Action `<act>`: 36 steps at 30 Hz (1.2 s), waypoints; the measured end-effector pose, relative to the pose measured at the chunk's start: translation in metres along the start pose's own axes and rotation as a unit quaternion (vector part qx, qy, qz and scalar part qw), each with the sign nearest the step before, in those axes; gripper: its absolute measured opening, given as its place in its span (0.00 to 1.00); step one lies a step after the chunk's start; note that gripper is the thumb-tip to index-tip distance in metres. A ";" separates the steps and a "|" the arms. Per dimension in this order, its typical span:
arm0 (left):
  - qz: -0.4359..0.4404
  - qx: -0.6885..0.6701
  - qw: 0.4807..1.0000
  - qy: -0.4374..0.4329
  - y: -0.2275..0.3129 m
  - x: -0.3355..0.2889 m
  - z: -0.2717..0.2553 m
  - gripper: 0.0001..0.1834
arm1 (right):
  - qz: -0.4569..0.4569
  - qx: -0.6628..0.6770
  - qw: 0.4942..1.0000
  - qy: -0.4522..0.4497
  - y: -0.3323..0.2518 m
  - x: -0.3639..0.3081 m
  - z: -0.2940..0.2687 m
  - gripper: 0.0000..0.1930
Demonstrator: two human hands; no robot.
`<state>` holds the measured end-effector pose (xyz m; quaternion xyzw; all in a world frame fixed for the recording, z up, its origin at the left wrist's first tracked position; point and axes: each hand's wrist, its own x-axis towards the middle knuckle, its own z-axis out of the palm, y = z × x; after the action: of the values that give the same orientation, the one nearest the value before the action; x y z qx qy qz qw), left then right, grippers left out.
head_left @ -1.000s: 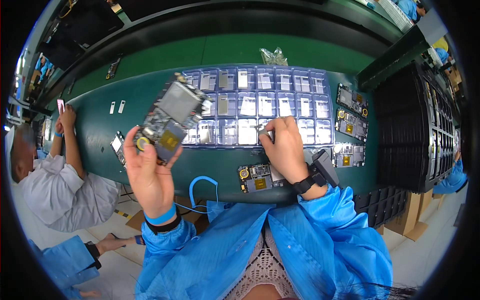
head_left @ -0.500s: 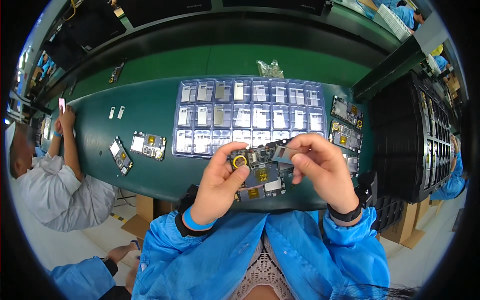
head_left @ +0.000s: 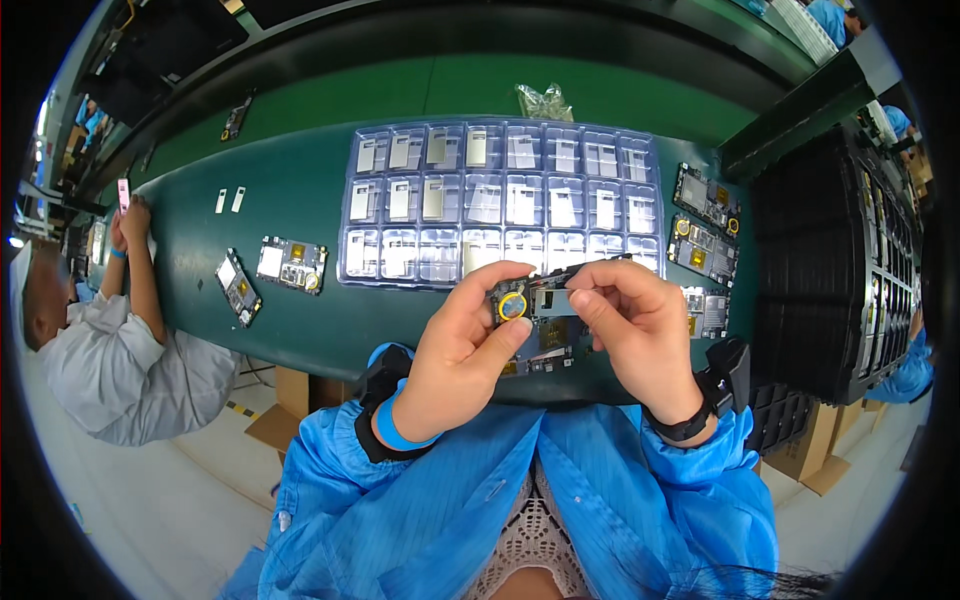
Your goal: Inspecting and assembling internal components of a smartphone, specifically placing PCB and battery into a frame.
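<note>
My left hand (head_left: 465,335) grips a populated circuit board (head_left: 540,332) by its left end, thumb beside a round yellow-rimmed part (head_left: 512,305). The board is tilted, with its far edge raised. Between the thumb and fingers of my right hand (head_left: 635,318) is a thin silver metal plate with a cut-out (head_left: 553,301), held against or just over the board; contact cannot be made out. Partly hidden beneath, another circuit board (head_left: 535,366) lies at the table's near edge.
A clear compartment tray (head_left: 500,122) of silver plates stands beyond my hands. Circuit boards (head_left: 292,264) lie left, others (head_left: 703,250) right. Two small plates (head_left: 221,201) rest farther left. Black stacked trays (head_left: 815,270) rise at right. A co-worker (head_left: 140,340) sits at left.
My right hand has brought the silver plate closer over the board. The left hand has tilted the board and shifted slightly right. The view has also shifted.
</note>
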<state>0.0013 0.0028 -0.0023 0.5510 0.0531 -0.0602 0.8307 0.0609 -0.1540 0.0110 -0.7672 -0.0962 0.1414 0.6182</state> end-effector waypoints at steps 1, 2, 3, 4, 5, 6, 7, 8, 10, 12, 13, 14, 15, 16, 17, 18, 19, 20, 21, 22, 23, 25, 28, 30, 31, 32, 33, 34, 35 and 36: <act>-0.004 0.000 1.000 0.001 0.000 0.000 0.000 0.22 | 0.002 0.000 1.000 -0.001 -0.001 0.000 0.000 0.03; -0.005 -0.001 1.000 0.002 -0.001 0.001 -0.001 0.22 | 0.003 -0.005 1.000 0.001 -0.001 0.001 0.001 0.03; -0.003 0.001 1.000 -0.001 -0.001 -0.001 -0.001 0.21 | 0.002 -0.009 1.000 0.003 -0.002 0.000 0.001 0.03; -0.001 0.003 1.000 -0.004 -0.001 -0.002 -0.001 0.21 | 0.002 -0.008 1.000 0.001 -0.002 -0.001 0.001 0.03; -0.001 0.003 1.000 -0.002 0.000 -0.002 -0.001 0.21 | -0.001 0.000 1.000 0.003 -0.002 -0.002 0.001 0.03; -0.003 0.004 1.000 -0.005 0.000 -0.002 -0.001 0.21 | -0.002 0.007 1.000 0.006 -0.001 -0.002 0.002 0.03; -0.004 0.005 1.000 -0.008 0.000 -0.002 -0.002 0.21 | -0.001 0.006 1.000 0.005 -0.001 -0.001 0.002 0.03; -0.005 0.005 1.000 -0.008 0.000 -0.001 -0.001 0.21 | 0.003 0.013 1.000 0.004 -0.001 -0.001 0.002 0.04; 0.002 0.005 1.000 -0.010 0.000 -0.001 0.000 0.21 | 0.008 0.018 1.000 0.003 -0.001 -0.001 0.003 0.04; 0.002 0.006 1.000 -0.011 0.000 -0.001 -0.001 0.21 | 0.009 0.005 1.000 0.002 -0.001 -0.001 0.003 0.03; 0.002 0.007 1.000 -0.012 0.000 -0.001 -0.001 0.21 | 0.009 0.005 1.000 0.002 -0.001 -0.001 0.003 0.03; 0.002 0.007 1.000 -0.012 -0.001 -0.002 -0.001 0.21 | 0.011 0.002 1.000 0.003 -0.002 -0.001 0.002 0.03; 0.001 0.005 1.000 -0.013 -0.001 -0.002 -0.001 0.21 | 0.013 -0.002 1.000 0.005 -0.002 -0.001 0.002 0.03; 0.000 0.003 1.000 -0.014 -0.001 -0.002 -0.001 0.21 | 0.012 -0.002 1.000 0.004 -0.002 -0.001 0.002 0.03; 0.000 0.003 1.000 -0.014 -0.001 -0.002 -0.001 0.21 | 0.012 -0.004 1.000 0.005 -0.002 -0.001 0.003 0.03; 0.002 0.006 1.000 -0.010 -0.001 -0.002 0.000 0.21 | 0.012 -0.006 1.000 0.006 -0.001 -0.001 0.003 0.03; 0.003 0.008 1.000 -0.006 -0.001 -0.001 0.000 0.21 | 0.011 -0.006 1.000 0.006 -0.001 -0.001 0.003 0.03; 0.003 0.009 1.000 -0.007 -0.001 -0.001 0.000 0.21 | 0.003 -0.018 1.000 0.009 0.000 0.000 0.003 0.03; 0.001 0.012 1.000 -0.007 -0.001 -0.001 0.000 0.21 | -0.004 -0.031 0.999 0.012 0.000 -0.001 0.003 0.02; -0.002 0.016 1.000 -0.007 -0.001 -0.001 0.000 0.21 | -0.005 -0.030 0.999 0.013 0.000 -0.001 0.004 0.02; -0.001 0.017 1.000 -0.008 -0.001 -0.001 0.000 0.21 | -0.032 -0.048 0.998 0.027 0.000 -0.001 0.005 0.02; 0.006 0.041 0.999 0.005 -0.003 0.000 0.000 0.19 | -0.061 -0.066 0.995 0.046 0.000 -0.002 0.005 0.01; 0.019 0.062 0.998 0.023 -0.006 0.000 0.001 0.16 | -0.112 -0.117 0.985 0.056 0.000 -0.003 0.005 0.04; 0.049 0.079 0.995 0.043 -0.009 0.003 0.005 0.14 | -0.072 -0.090 0.991 0.061 -0.007 -0.004 0.007 0.09; 0.078 0.092 0.991 0.064 -0.010 0.003 0.007 0.13 | -0.074 -0.088 0.991 0.064 -0.008 -0.005 0.008 0.09; 0.079 0.095 0.990 0.061 -0.009 0.003 0.006 0.13 | -0.067 -0.090 0.991 0.072 -0.009 -0.005 0.008 0.10; 0.065 0.092 0.992 0.062 -0.009 0.003 0.005 0.13 | -0.059 -0.091 0.991 0.078 -0.009 -0.006 0.008 0.12; 0.052 0.089 0.993 0.062 -0.008 0.002 0.005 0.13 | -0.060 -0.089 0.991 0.081 -0.010 -0.006 0.008 0.12; 0.052 0.091 0.993 0.060 -0.009 0.002 0.005 0.13 | -0.070 -0.110 0.987 0.092 -0.009 -0.006 0.009 0.12; 0.060 0.091 0.992 0.066 -0.010 0.003 0.006 0.13 | -0.080 -0.132 0.983 0.103 -0.009 -0.007 0.008 0.13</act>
<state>0.0024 -0.0066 -0.0096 0.6295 0.0686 0.0213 0.7737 0.0521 -0.1464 0.0192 -0.8422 -0.1109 -0.0023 0.5277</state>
